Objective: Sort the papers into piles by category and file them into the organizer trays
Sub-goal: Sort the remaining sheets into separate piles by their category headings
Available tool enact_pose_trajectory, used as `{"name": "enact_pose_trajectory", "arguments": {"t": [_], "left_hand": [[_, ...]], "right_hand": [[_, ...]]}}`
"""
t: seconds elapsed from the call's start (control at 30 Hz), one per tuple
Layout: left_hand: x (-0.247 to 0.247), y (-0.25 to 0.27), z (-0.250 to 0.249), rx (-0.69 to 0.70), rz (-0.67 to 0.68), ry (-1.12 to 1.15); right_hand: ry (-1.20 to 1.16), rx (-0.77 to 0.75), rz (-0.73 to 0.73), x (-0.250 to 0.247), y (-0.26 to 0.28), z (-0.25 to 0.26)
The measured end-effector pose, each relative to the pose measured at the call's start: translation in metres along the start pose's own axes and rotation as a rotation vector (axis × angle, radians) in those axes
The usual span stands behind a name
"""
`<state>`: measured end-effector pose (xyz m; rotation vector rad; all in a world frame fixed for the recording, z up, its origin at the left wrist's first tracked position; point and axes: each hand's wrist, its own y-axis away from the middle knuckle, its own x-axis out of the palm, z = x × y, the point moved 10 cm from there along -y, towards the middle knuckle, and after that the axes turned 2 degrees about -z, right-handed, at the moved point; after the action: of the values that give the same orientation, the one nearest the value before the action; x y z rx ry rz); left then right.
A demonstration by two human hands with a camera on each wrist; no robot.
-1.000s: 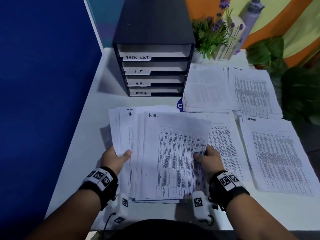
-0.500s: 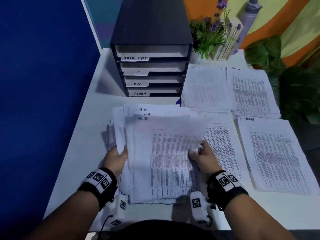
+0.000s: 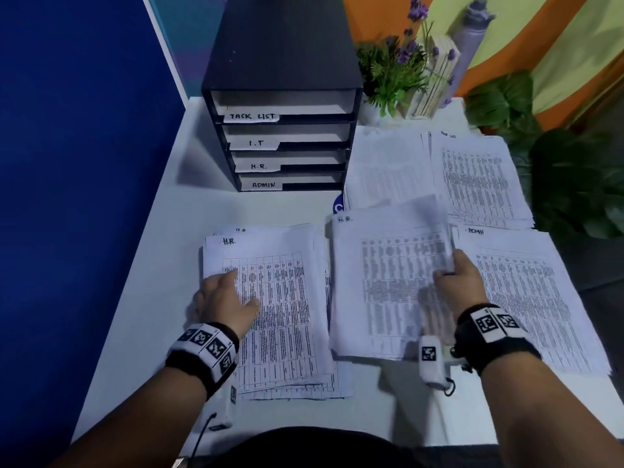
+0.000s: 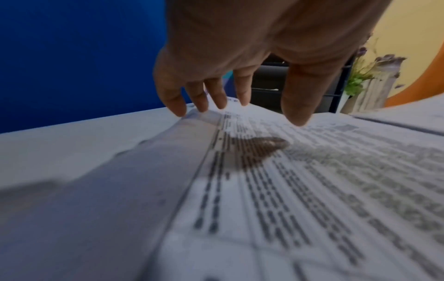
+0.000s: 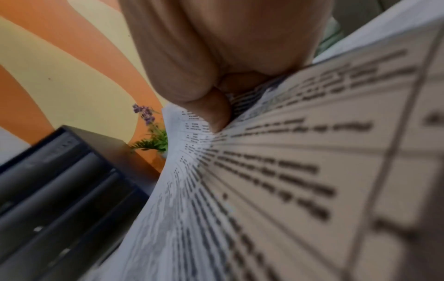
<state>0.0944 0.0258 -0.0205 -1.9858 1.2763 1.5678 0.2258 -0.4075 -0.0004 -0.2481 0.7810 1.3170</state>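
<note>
A loose stack of printed sheets marked H.R. [image 3: 280, 305] lies on the white desk in front of me. My left hand [image 3: 229, 298] hovers low over its left side with fingers [image 4: 216, 95] spread, holding nothing. My right hand [image 3: 456, 275] pinches the right edge of a bundle of H.R. sheets [image 3: 388, 285], lifted and tilted over the middle pile; the thumb [image 5: 216, 114] presses on the top page. The black organizer [image 3: 283, 130] stands behind, its trays labelled TASK LIST, I.T, H.R. and ADMIN.
An ADMIN pile [image 3: 526, 298] lies at the right. Two more piles [image 3: 439, 170] sit behind it, beside the organizer. A potted plant [image 3: 401, 72] and a grey bottle [image 3: 469, 38] stand at the back. A blue wall [image 3: 84, 197] runs along the left.
My right hand has carried a bundle of H.R. sheets off the left stack to the right. My left hand let go of the stack's edge and now hovers open over it.
</note>
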Motion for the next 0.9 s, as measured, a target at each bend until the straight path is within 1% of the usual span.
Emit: {"name": "enact_pose_trajectory", "arguments": {"t": [0.03, 0.13, 0.2, 0.23, 0.27, 0.3, 0.33, 0.4, 0.43, 0.5, 0.6, 0.67, 0.7, 0.77, 0.83, 0.9], "left_hand": [[0.003, 0.000, 0.009, -0.034, 0.018, -0.038], [0.009, 0.003, 0.025, -0.098, 0.053, -0.036], [0.010, 0.004, 0.032, -0.124, 0.058, -0.041], [0.010, 0.005, 0.035, -0.140, 0.060, -0.036], [0.009, 0.006, 0.036, -0.147, 0.057, -0.028], [0.007, 0.007, 0.037, -0.146, 0.048, -0.019], [0.007, 0.009, 0.036, -0.136, 0.042, -0.006], [0.006, 0.014, 0.033, -0.108, 0.034, 0.021], [0.006, 0.016, 0.032, -0.090, 0.027, 0.027], [0.006, 0.020, 0.030, -0.056, 0.015, 0.031], [0.005, 0.025, 0.021, 0.029, -0.003, 0.078], [-0.001, 0.027, 0.015, 0.096, -0.070, 0.174], [-0.006, 0.028, 0.014, 0.109, -0.104, 0.253], [-0.010, 0.025, 0.019, 0.086, -0.144, 0.398], [-0.011, 0.023, 0.022, 0.058, -0.135, 0.388], [-0.015, 0.020, 0.026, 0.016, -0.130, 0.259]], "right_hand": [[0.052, -0.007, -0.020, -0.010, -0.002, -0.001], [0.288, -0.032, -0.056, -0.022, -0.004, 0.002], [0.519, -0.116, -0.120, -0.016, 0.001, 0.016], [0.576, -0.190, -0.138, -0.007, 0.007, 0.028], [0.574, -0.270, -0.117, 0.007, 0.014, 0.040], [0.512, -0.327, -0.044, 0.028, 0.022, 0.050], [0.433, -0.340, 0.067, 0.051, 0.031, 0.057], [0.338, -0.304, 0.313, 0.100, 0.056, 0.059], [0.306, -0.277, 0.398, 0.119, 0.069, 0.059], [0.236, -0.225, 0.493, 0.148, 0.092, 0.055], [0.215, -0.212, 0.496, 0.168, 0.107, 0.052], [0.203, -0.206, 0.450, 0.169, 0.106, 0.054], [0.180, -0.198, 0.427, 0.167, 0.105, 0.055], [0.138, -0.158, 0.403, 0.164, 0.100, 0.051], [0.122, -0.125, 0.399, 0.163, 0.098, 0.045], [0.076, -0.089, 0.380, 0.159, 0.094, 0.037]]}}
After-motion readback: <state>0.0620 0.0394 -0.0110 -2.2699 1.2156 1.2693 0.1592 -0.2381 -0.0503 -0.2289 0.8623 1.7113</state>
